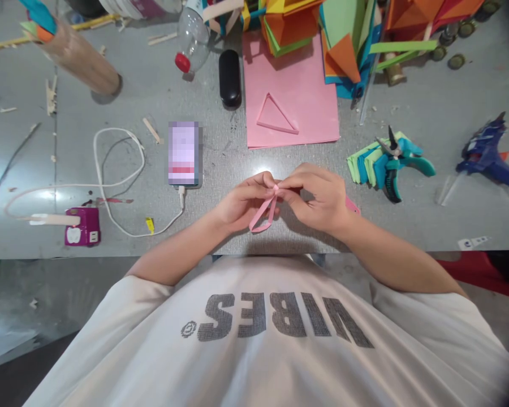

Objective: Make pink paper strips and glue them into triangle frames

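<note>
Both my hands meet above the table's front part, pinching a folded pink paper strip (262, 217) at its upper end. The strip forms a narrow loop that hangs down between them. My left hand (246, 202) is closed on it from the left, and my right hand (316, 195) pinches the same end from the right. Some pink paper (352, 206) pokes out from behind my right hand, mostly hidden. Beyond my hands, a triangle of folded pink strip (275, 116) lies on a stack of pink paper sheets (294, 73).
Right of my hands, teal-handled pliers (396, 161) rest on folded green and blue paper (365, 167); farther right lies a blue glue gun (487, 152). To the left are a phone (184, 152) on a white cable, a black case (229, 79), a plastic bottle (193, 39) and a purple box (82, 226).
</note>
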`<state>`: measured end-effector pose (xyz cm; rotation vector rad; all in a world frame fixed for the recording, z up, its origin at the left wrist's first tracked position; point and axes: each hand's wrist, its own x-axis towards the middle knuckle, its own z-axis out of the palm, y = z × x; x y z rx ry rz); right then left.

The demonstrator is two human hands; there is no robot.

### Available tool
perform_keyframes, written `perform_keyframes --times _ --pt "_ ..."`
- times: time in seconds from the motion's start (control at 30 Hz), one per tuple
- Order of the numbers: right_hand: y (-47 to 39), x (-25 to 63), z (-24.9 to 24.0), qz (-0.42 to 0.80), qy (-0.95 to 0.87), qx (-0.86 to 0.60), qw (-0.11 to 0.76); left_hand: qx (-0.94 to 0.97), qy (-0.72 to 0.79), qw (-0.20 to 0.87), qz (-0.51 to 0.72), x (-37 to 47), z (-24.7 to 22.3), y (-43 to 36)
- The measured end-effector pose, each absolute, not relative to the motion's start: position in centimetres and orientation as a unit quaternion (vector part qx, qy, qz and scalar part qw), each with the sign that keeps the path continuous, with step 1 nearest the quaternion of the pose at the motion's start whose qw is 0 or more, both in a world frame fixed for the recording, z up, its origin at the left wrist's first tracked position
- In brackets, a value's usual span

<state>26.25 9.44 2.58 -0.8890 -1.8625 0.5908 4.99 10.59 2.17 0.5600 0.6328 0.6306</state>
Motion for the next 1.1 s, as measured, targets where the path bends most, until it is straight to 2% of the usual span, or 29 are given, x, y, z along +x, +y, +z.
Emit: perform_keyframes --times 0.17,0.5,0.73,0.93,1.1 --pt "9.7 26.2 2.6 0.244 -0.776 -0.377 0.443 0.248 0.302 0.876 0.282 5.0 2.1 10.7" --pt "11.1 27.6 2.4 0.262 -0.727 -0.448 0.449 0.229 0.297 0.881 0.29 5.5 2.9 10.6" --pt "10.5 26.9 2.7 0.289 -0.76 -0.341 0.472 0.272 0.308 0.864 0.29 5.1 2.4 10.4" --pt "10.2 26.6 2.4 0.274 -0.752 -0.344 0.491 0.305 0.311 0.858 0.272 4.9 2.6 10.3" --pt "9.7 26.6 2.5 0.217 -0.755 -0.343 0.516 0.304 0.31 0.86 0.268 5.0 2.8 10.4"
